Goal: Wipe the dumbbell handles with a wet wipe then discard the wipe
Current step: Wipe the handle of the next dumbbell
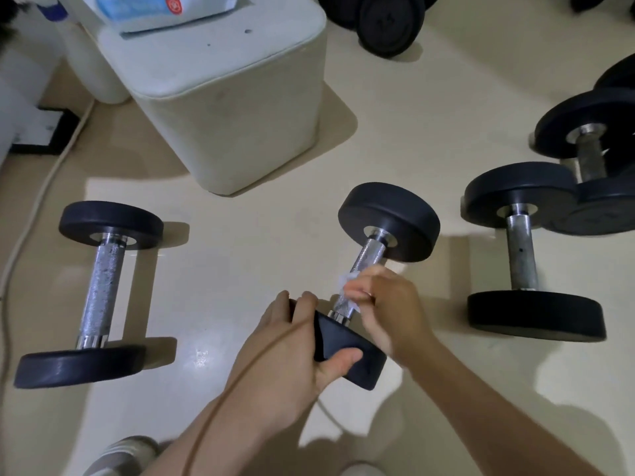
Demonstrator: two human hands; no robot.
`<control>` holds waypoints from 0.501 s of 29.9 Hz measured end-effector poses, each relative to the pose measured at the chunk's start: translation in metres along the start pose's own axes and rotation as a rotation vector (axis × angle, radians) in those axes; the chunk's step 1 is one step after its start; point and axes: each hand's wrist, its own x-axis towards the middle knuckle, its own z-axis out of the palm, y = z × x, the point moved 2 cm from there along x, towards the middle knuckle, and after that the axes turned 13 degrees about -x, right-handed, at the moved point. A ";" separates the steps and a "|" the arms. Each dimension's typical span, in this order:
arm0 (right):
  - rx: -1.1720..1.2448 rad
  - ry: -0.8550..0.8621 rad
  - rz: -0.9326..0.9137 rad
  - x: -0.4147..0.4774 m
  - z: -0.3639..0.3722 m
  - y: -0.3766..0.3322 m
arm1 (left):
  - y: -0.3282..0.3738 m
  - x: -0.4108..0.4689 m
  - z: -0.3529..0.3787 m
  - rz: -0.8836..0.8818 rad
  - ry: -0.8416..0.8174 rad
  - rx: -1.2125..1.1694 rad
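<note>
- A glossy cream floor (240, 214) fills the room, with a white box-shaped stool (233, 108) at the back carrying a pack of wipes (161, 8); a pale cable (34, 201) runs along the left.
- The middle dumbbell (388, 218) lies tilted on the floor, near the person.
- The left hand (292, 352) grips its near weight plate (367, 369), thumb over the rim and fingers curled round the far edge.
- The right hand (388, 307) pinches a white wet wipe (345, 281) against the knurled handle (369, 259), close to the near plate.
- A second dumbbell (99, 286) lies well apart to the left, and a third dumbbell (522, 259) lies to the right.
- More dumbbells (591, 146) crowd the right edge.
</note>
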 end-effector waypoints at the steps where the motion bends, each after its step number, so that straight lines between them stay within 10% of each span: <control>1: 0.029 0.013 0.005 0.003 -0.003 0.003 | 0.003 0.000 0.003 0.010 0.002 0.016; 4: 0.042 0.040 0.297 0.020 -0.008 0.027 | 0.009 0.000 0.011 0.030 0.002 0.064; 10: 0.005 -0.040 -0.030 0.000 -0.010 0.016 | 0.020 0.002 0.013 0.111 -0.049 0.147; 15: 0.087 0.002 0.191 -0.007 -0.007 0.015 | 0.022 0.000 0.011 0.156 -0.003 0.217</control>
